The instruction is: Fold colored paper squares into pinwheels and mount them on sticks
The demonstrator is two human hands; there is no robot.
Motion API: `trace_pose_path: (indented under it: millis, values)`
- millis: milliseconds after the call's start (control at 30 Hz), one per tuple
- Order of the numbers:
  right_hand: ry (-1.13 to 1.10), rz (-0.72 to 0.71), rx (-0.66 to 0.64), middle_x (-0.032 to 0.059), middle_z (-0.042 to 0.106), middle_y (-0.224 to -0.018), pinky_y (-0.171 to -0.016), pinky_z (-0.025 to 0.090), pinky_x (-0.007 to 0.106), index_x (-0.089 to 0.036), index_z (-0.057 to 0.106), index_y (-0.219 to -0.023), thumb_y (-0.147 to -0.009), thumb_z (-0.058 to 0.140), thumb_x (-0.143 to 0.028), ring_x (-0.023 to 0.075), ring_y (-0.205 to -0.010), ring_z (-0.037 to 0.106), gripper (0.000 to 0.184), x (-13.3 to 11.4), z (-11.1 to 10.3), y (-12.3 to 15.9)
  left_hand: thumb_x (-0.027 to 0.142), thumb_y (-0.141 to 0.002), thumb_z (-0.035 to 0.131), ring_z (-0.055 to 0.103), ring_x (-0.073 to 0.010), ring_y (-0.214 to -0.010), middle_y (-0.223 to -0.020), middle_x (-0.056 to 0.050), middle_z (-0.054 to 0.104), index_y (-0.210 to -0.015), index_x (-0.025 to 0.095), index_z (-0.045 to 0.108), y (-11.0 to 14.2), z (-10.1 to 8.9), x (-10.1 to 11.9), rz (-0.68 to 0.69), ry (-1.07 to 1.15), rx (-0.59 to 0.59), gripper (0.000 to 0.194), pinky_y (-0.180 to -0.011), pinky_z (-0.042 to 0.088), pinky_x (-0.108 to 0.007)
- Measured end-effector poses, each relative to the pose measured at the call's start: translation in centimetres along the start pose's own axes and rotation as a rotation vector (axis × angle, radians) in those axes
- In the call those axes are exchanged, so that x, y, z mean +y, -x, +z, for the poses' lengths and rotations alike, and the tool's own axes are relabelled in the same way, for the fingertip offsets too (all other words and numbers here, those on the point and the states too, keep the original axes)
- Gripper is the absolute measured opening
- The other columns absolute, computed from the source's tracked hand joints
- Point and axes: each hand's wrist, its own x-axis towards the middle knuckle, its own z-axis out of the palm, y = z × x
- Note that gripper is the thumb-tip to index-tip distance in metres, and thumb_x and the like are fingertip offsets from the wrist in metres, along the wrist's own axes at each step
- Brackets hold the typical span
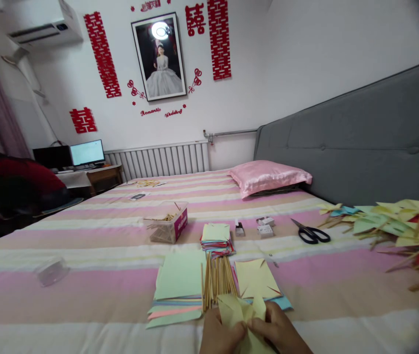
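Note:
At the bottom of the view my left hand (217, 332) and my right hand (278, 328) are closed on a pale yellow paper pinwheel (231, 307). Both thumbs press at its middle, where the paper corners come together. Just beyond my hands lies a bundle of thin wooden sticks (218, 278). To its left is a stack of green and coloured paper sheets (180, 275). On its right sits a stack of yellow squares (257, 279) with slits cut in from the corners. A smaller stack of coloured squares (215, 233) lies behind the sticks.
Black-handled scissors (312, 235) lie on the striped bedspread (113, 300), near small white boxes (265, 230). Finished pinwheels (401, 221) are heaped at right. A clear tub (167, 226) holds sticks; a clear lid (51, 271) lies left. A pink pillow (268, 177) is behind. A person (17, 179) sits far left.

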Motion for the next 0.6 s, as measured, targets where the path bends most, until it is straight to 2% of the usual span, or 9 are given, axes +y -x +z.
trace_pose_path:
  millis: [133,200,300,367,467,600]
  values:
    - [-0.125,-0.053,-0.076,0.0022,0.065,-0.066,-0.061,0.046,0.027,-0.016,0.063,-0.072,-0.056,0.072,-0.04,0.0206,-0.069,0.06,0.03,0.6,0.0,-0.5,0.018,-0.046,0.069,0.053,-0.0152,-0.046,-0.049,-0.007,0.065,-0.054,0.008,0.067,0.0,0.1,0.1,0.002,0.1,0.093,0.014,-0.046,0.04,-0.024]
    - [-0.207,-0.11,-0.106,0.0012,0.064,-0.068,-0.052,0.044,0.023,-0.018,0.06,-0.081,-0.058,0.071,-0.044,0.0153,-0.059,0.059,0.037,1.0,-0.2,-0.9,0.022,-0.047,0.071,0.054,-0.0154,-0.045,-0.049,-0.007,0.065,-0.056,0.008,0.066,-0.3,-0.2,-0.2,-0.004,0.165,0.172,0.017,-0.046,0.041,-0.025]
    - [-0.219,-0.168,-0.055,-0.001,0.061,-0.076,-0.032,0.027,0.013,-0.024,0.053,-0.101,-0.063,0.07,-0.045,0.0035,-0.037,0.043,0.046,1.2,-0.4,-1.2,0.027,-0.049,0.073,0.055,-0.0153,-0.044,-0.048,-0.006,0.065,-0.058,0.008,0.065,-0.9,-1.1,-0.8,-0.029,0.237,0.282,0.022,-0.046,0.041,-0.026]
    - [-0.175,-0.229,0.017,-0.0023,0.058,-0.076,-0.029,0.019,0.012,-0.026,0.048,-0.107,-0.065,0.069,-0.045,0.0008,-0.034,0.035,0.051,1.2,-0.4,-1.1,0.03,-0.049,0.074,0.057,-0.0163,-0.045,-0.047,-0.004,0.064,-0.059,0.009,0.065,-1.2,-1.7,-1.0,-0.046,0.272,0.33,0.025,-0.047,0.042,-0.026]
    - [-0.115,-0.318,0.089,-0.0058,0.052,-0.067,-0.03,0.021,0.012,-0.025,0.049,-0.102,-0.066,0.067,-0.044,0.0012,-0.034,0.036,0.044,1.1,-0.2,-0.7,0.031,-0.047,0.076,0.06,-0.0184,-0.048,-0.048,-0.003,0.064,-0.062,0.01,0.065,-1.1,-2.0,-0.7,-0.069,0.33,0.366,0.028,-0.049,0.045,-0.027]
    - [-0.007,-0.31,0.003,-0.0081,0.049,-0.053,-0.032,0.025,0.014,-0.021,0.056,-0.092,-0.068,0.064,-0.041,0.002,-0.029,0.038,0.033,1.9,0.6,-0.3,0.029,-0.054,0.073,0.063,-0.0198,-0.05,-0.051,-0.004,0.067,-0.066,0.011,0.063,-0.5,-1.7,0.4,-0.093,0.44,0.332,0.024,-0.051,0.046,-0.028]
